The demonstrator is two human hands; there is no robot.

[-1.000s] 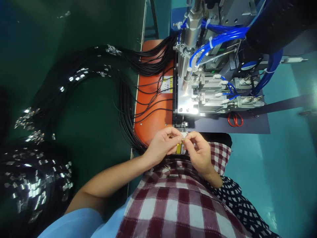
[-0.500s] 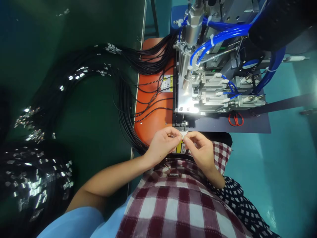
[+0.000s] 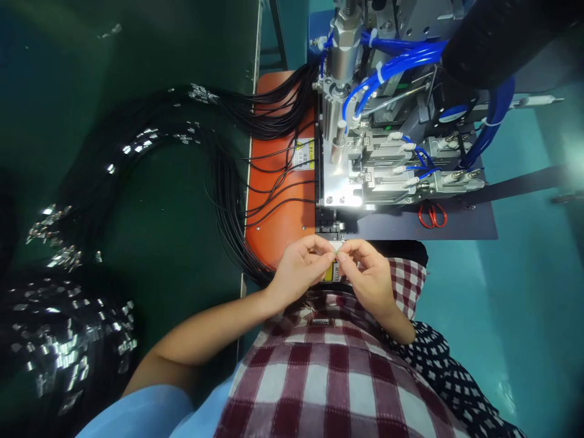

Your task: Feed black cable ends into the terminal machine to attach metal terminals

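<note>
My left hand [image 3: 303, 267] and my right hand [image 3: 369, 274] meet in front of my apron, fingertips almost touching. Each one is closed in a pinch of thumb and forefinger. Whatever lies between the fingertips is too small to name. Just beyond them is the end of a black slide rail [image 3: 329, 226] on the machine. Below the fingers, a yellow and white label [image 3: 336, 272] partly shows. Several thin black cables [image 3: 278, 207] run across the orange plate [image 3: 269, 243] into the rail, left of my hands.
A pneumatic machine [image 3: 347, 121] with blue air hoses [image 3: 410, 58] stands ahead. Red-handled scissors [image 3: 432, 215] lie on its dark base [image 3: 474, 225]. Bundles of black cables with shiny metal ends [image 3: 59, 353] cover part of the dark green table [image 3: 173, 243] at left.
The view has shifted slightly, so the machine appears a little further left. Both hands keep their pinch at nearly the same place, with only small finger movement.
</note>
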